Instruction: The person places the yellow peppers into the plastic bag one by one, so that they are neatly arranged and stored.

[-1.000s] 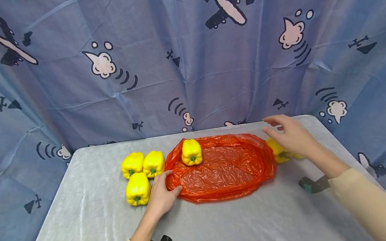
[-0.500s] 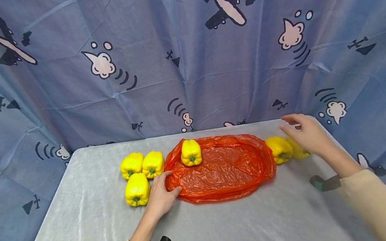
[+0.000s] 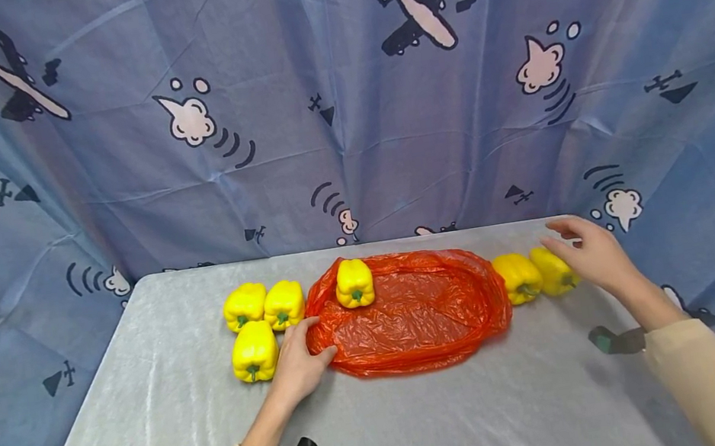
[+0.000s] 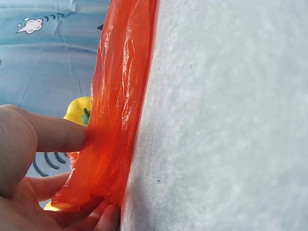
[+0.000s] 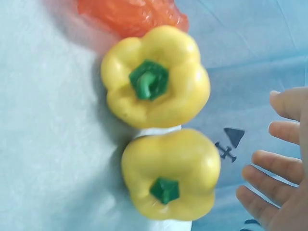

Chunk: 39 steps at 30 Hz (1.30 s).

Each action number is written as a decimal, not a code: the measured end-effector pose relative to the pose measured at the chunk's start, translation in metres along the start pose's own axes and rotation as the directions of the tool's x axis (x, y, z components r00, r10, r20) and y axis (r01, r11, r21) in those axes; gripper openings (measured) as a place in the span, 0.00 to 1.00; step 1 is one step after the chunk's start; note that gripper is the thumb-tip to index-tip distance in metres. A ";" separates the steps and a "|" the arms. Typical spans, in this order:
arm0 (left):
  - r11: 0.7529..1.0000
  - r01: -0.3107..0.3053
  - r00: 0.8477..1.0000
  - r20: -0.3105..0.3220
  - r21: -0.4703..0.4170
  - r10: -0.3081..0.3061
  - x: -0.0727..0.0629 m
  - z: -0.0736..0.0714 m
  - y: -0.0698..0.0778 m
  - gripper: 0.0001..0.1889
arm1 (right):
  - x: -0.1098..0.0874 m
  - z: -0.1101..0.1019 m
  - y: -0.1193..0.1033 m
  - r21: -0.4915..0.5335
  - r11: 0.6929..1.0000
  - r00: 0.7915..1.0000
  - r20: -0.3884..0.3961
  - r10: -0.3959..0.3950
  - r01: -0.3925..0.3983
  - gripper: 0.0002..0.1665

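Observation:
In the head view, a red plastic bag (image 3: 405, 312) lies spread in an oval on the table. My left hand (image 3: 298, 363) holds its left end, thumb and fingers around the crumpled edge (image 4: 113, 130). One yellow bell pepper (image 3: 354, 283) sits at the bag's back left. My right hand (image 3: 591, 253) hovers with fingers spread, holding nothing, beside two yellow peppers at the bag's right. The right wrist view shows both, the one nearer the bag (image 5: 156, 79) and the outer one (image 5: 171, 173), with a gap between them and my fingers (image 5: 274, 168).
Left of the bag stand three more yellow peppers: one at back left (image 3: 245, 307), another close to the bag (image 3: 283, 305), and a third in front (image 3: 255, 351). A grey-white cloth covers the table (image 3: 430, 428). A blue curtain (image 3: 294, 171) hangs behind it.
My right hand has moved right, away from the bag and past the two right-hand peppers, which are now in fuller view. My left hand has kept its place.

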State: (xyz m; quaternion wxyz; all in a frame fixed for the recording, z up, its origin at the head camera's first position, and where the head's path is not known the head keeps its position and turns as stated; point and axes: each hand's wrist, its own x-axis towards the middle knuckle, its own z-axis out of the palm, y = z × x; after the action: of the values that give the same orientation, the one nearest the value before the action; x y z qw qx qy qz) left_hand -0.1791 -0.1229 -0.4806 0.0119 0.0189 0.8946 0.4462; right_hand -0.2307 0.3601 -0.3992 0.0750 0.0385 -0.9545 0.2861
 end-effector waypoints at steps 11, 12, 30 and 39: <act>1.000 0.001 1.000 0.001 0.003 -0.001 0.001 0.001 -0.001 0.30 | 0.000 0.005 0.028 -0.034 0.997 0.994 0.085 0.070 -0.068 0.40; 1.000 0.000 1.000 0.000 0.004 0.000 0.001 0.001 -0.001 0.30 | 0.000 0.005 0.030 -0.035 0.996 0.992 0.098 0.083 -0.080 0.40; 1.000 0.002 1.000 -0.004 0.009 -0.002 0.000 0.002 -0.001 0.30 | -0.007 0.012 0.049 0.070 0.983 0.961 0.233 0.150 -0.171 0.45; 1.000 0.001 1.000 0.001 0.021 -0.001 0.000 0.002 -0.002 0.30 | -0.014 0.015 0.056 0.139 0.979 0.964 0.242 0.113 -0.150 0.44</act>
State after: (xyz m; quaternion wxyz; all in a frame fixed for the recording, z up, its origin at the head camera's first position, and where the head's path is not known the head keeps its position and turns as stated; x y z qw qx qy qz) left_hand -0.1794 -0.1224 -0.4835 0.0124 0.0188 0.8994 0.4366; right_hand -0.2253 0.3989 -0.4438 -0.0598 0.0137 -0.9319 0.3576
